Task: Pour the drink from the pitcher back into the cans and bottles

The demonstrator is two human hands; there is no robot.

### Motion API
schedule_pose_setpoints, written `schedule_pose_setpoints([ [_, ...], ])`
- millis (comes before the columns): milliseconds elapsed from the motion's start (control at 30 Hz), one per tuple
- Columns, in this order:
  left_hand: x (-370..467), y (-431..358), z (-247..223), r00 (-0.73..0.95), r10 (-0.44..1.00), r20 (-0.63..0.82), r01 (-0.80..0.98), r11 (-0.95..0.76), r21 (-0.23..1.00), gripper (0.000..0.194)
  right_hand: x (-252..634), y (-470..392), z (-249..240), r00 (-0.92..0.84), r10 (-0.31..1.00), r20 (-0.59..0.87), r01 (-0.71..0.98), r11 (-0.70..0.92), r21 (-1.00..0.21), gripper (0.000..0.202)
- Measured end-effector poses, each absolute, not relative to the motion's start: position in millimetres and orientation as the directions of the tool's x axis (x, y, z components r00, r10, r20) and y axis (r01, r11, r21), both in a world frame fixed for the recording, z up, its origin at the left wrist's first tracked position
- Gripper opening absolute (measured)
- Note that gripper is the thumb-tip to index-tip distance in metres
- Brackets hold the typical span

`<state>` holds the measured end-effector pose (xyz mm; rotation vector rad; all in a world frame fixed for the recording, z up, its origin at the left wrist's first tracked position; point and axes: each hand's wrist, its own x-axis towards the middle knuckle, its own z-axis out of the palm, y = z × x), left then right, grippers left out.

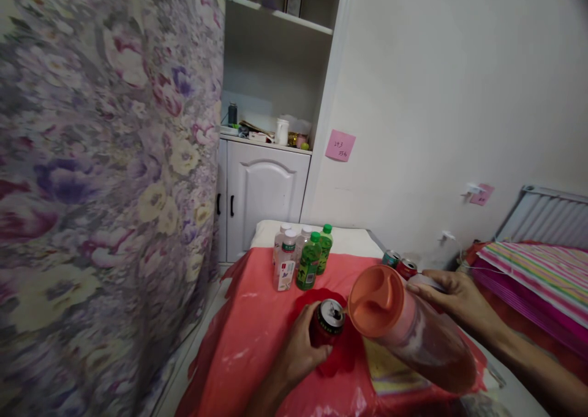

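Note:
My left hand (298, 349) is wrapped round a dark red can (327, 324), its open top facing up. My right hand (448, 291) grips the pale handle of a large clear pitcher (427, 349) with an orange rim. The pitcher is tilted to the left, its spout beside the can's opening, and liquid shows inside it. Under the can lies a red plate or dish (337, 365). A folded yellow cloth (390, 371) is on the table below the pitcher.
Behind my hands, green bottles (309, 264) and clear bottles (285, 267) stand on the red-covered table (243, 343). Two more cans (407, 269) are near its back right edge. A flowered curtain (110, 160) hangs left; a bed (546, 270) is at right.

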<state>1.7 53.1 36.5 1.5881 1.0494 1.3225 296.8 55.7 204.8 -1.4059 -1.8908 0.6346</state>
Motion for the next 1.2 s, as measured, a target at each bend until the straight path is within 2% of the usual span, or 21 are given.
schedule_pose_setpoints([
  [800,2.1,53.9,35.5,0.105,0.936,0.336,0.083,-0.345,0.935,0.072,295.9,52.8,210.4,-0.158,0.945,0.285,0.635,0.319,-0.704,0.047],
  [1200,2.6,53.2,39.0,0.119,0.934,0.338,0.085,-0.349,0.933,0.071,296.2,53.6,210.6,-0.169,0.949,0.266,0.639,0.311,-0.703,0.049],
])
